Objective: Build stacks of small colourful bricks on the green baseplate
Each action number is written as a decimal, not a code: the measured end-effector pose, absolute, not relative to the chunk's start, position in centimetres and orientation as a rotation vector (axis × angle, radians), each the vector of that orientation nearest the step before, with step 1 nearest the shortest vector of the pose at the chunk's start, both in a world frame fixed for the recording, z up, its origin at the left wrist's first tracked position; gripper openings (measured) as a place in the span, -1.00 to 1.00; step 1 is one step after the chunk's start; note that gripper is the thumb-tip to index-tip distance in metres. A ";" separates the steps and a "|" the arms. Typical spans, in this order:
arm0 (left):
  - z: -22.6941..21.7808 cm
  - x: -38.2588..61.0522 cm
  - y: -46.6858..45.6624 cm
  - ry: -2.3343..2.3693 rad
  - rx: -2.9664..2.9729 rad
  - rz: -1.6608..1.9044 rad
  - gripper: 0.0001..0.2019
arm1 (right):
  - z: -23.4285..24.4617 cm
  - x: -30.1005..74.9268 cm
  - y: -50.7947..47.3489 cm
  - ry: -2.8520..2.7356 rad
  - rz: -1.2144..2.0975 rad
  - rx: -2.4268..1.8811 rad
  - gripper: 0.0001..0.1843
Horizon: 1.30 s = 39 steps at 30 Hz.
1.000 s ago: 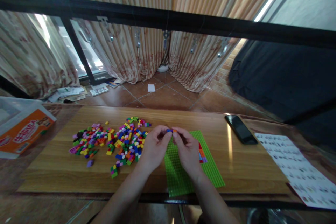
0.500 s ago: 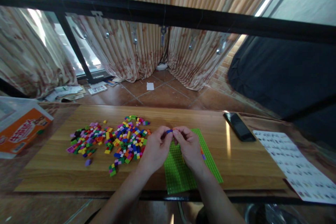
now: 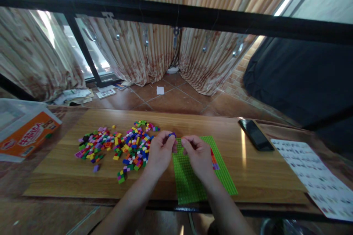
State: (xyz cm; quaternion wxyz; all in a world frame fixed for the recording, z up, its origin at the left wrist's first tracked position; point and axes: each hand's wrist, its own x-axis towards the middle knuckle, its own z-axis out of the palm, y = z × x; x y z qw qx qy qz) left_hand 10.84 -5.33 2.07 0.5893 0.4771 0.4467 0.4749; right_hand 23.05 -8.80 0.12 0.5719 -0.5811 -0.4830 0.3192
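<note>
My left hand (image 3: 162, 152) pinches a small blue toy brick (image 3: 171, 134) between thumb and forefinger, just above the top left corner of a green studded baseplate (image 3: 190, 187). Over the plate, my right hand (image 3: 198, 153) has its thumb and fingertips pressed together; a hint of orange shows at the tips, too small to name. Red, orange and purple bricks (image 3: 214, 162) sit on the plate's right side, partly covered by that hand. Left of my left hand spreads a heap of loose coloured bricks (image 3: 138, 145).
A second brick pile (image 3: 96, 143) lies further left on the wooden board (image 3: 77, 183). At the far left stands a clear box with an orange label (image 3: 30, 136). A black phone (image 3: 256, 134) and a printed sheet (image 3: 311, 176) lie to the right.
My hands have moved apart; they were together at the blue brick, which now stays in my left hand. The whole view has shifted slightly.
</note>
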 end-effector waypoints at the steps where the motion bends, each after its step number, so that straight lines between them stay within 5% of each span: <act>1: 2.1 10.5 -5.0 1.050 1.106 1.132 -0.82 | 0.0 22.6 -9.0 -1.279 0.676 -1.426 -0.82; 6: 2.7 8.6 -3.5 1.118 1.132 1.197 -0.80 | -1.3 19.9 -9.5 -1.790 0.506 -1.578 -0.84; 17: 1.7 5.1 -2.3 1.201 1.558 1.022 -0.80 | -3.0 18.9 -8.2 -1.936 0.438 -1.712 -0.81; 25: 1.4 5.1 -2.7 1.189 1.745 0.883 -0.82 | -2.4 19.1 -8.0 -1.615 0.496 -1.620 -0.73; 33: 1.7 5.8 -3.1 1.107 1.727 0.806 -0.90 | -1.8 19.0 -7.3 -0.842 1.159 -1.254 -0.62; 39: 1.4 6.9 -4.0 1.151 1.713 0.826 -0.89 | -1.3 18.8 -7.4 -0.804 1.086 -1.251 -0.69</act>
